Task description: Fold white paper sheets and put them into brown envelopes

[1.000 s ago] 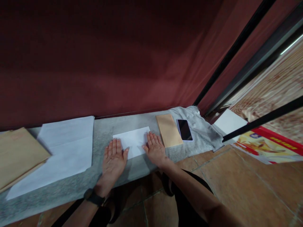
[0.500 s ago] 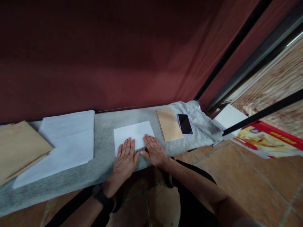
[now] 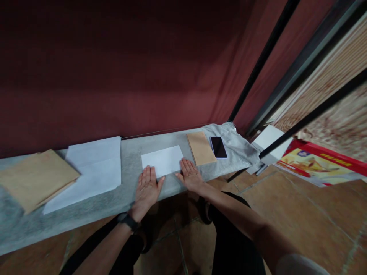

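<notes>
A white rectangular sheet of paper (image 3: 163, 160), perhaps folded, lies flat on a long surface covered in grey cloth (image 3: 130, 164). My left hand (image 3: 147, 187) rests palm down at its near left corner, fingers stretched out and thumb pointing right. At the near right corner lies my right hand (image 3: 191, 175), also flat, with its fingertips on or beside the paper's edge. The two thumbs are apart. Just beyond the right hand are a tan notebook or envelope (image 3: 202, 148) and a phone (image 3: 218, 147) with a dark screen.
Larger white sheets (image 3: 99, 168) lie on the left, partly under a brown paper envelope (image 3: 43, 177). A dark red wall (image 3: 114, 95) rises behind the cloth. Black poles (image 3: 263, 57) and a red and yellow box (image 3: 321, 162) stand on the right, over a tiled floor (image 3: 292, 214).
My hands have slid apart along the paper's near edge, opening a gap between the thumbs. More of the white sheet shows. The whole view has shifted slightly.
</notes>
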Action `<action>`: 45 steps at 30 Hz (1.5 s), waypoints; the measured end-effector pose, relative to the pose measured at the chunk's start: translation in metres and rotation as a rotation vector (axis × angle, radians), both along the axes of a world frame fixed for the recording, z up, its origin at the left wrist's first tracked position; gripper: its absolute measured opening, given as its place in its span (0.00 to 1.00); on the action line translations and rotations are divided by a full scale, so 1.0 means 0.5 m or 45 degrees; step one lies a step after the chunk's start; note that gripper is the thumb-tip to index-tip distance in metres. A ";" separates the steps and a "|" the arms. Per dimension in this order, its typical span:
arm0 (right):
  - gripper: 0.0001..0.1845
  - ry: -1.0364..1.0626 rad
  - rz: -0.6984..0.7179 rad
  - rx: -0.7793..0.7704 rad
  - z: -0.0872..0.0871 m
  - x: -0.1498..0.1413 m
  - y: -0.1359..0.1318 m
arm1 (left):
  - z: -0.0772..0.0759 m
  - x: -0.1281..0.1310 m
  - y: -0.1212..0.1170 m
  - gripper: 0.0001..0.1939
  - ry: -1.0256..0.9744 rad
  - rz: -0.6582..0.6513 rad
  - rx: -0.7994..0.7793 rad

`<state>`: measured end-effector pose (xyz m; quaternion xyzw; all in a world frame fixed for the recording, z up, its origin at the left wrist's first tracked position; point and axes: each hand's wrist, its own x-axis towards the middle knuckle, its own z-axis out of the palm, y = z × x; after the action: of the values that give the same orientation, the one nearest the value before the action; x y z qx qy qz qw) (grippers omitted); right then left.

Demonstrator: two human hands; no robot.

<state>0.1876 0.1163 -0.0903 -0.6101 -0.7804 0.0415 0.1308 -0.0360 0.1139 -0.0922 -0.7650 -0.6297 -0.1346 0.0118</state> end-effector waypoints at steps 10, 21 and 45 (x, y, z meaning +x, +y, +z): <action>0.33 0.018 -0.111 -0.176 0.067 -0.018 0.044 | 0.039 0.018 0.035 0.31 0.037 0.074 -0.041; 0.30 0.116 0.144 -0.112 0.053 -0.110 0.124 | 0.027 0.086 0.137 0.30 -0.053 -0.037 -0.132; 0.34 0.012 -0.218 0.035 0.022 -0.041 0.172 | 0.011 0.027 0.165 0.33 0.028 0.184 -0.004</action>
<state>0.1672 0.2021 -0.0794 -0.6724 -0.7253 0.0224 0.1458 -0.0225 0.1965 -0.0864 -0.7189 -0.6834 -0.1239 0.0272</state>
